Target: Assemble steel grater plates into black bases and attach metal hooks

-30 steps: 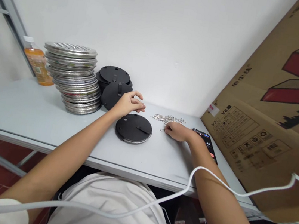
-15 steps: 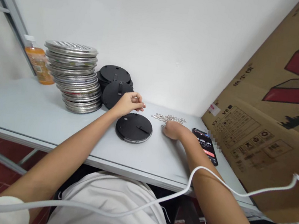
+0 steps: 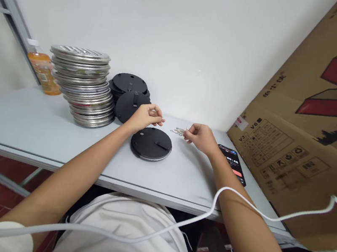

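Observation:
My left hand (image 3: 146,118) is held just above the back edge of a round black disc (image 3: 149,143) with a silvery rim, thumb and fingers pinched together. Whatever is in that pinch is too small to make out. Right of the disc, my right hand (image 3: 201,138) also pinches, and a small silvery metal clip shows at its fingertips. Just beside those fingertips lie loose small metal clips (image 3: 178,131); the hand hides the rest of the pile. On the disc's top are a flat black tab and a small pale spot.
A tall stack of round metal-rimmed discs (image 3: 80,86) stands left, near an orange bottle (image 3: 43,68). More black discs (image 3: 130,84) are piled behind my left hand. A phone (image 3: 233,164) lies right, beside a big cardboard box (image 3: 278,160). A white cable (image 3: 171,230) crosses in front.
My right hand has risen from the clip pile and turned, its pinched fingertips now showing a clip. The left hand and the disc in front have hardly moved.

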`<state>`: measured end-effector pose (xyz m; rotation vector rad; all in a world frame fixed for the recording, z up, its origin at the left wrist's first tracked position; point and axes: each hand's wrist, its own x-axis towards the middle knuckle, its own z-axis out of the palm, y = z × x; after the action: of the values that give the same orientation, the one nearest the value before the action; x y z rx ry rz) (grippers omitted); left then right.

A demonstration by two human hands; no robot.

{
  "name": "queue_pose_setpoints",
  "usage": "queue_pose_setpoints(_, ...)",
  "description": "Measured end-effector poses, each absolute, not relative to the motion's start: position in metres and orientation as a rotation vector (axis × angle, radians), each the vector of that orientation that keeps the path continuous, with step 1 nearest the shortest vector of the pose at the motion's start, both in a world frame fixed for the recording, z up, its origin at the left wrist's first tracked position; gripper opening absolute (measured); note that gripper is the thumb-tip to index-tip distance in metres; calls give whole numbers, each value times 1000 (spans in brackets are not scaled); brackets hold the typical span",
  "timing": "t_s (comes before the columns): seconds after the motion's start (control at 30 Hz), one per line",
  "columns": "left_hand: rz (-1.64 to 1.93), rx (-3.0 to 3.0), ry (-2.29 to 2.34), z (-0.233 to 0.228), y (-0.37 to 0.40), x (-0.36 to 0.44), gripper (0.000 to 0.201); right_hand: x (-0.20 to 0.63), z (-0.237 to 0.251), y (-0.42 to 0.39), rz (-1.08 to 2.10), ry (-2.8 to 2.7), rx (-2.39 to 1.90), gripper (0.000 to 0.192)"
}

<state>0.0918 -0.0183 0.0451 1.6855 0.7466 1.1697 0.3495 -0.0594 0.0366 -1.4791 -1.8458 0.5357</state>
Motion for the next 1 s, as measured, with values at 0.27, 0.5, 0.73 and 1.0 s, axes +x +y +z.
queue_pose_setpoints(0.27,1125,1692,710,45,-22,93,33,303,30,-66,952,-1560,-912,42)
queue_pose_setpoints(0.5,1124,1647,715,45,-29,96,27,288,35,-74,1016,-1417,-846,37)
queue_pose_setpoints(0.73,1098,1540,730,43,-26,96,36,285,31,-73,1078,-1357,-829,41)
queue_pose_setpoints(1.0,1103,1512,672,44,-26,98,35,284,35,-78,1080,-1379,-821,37)
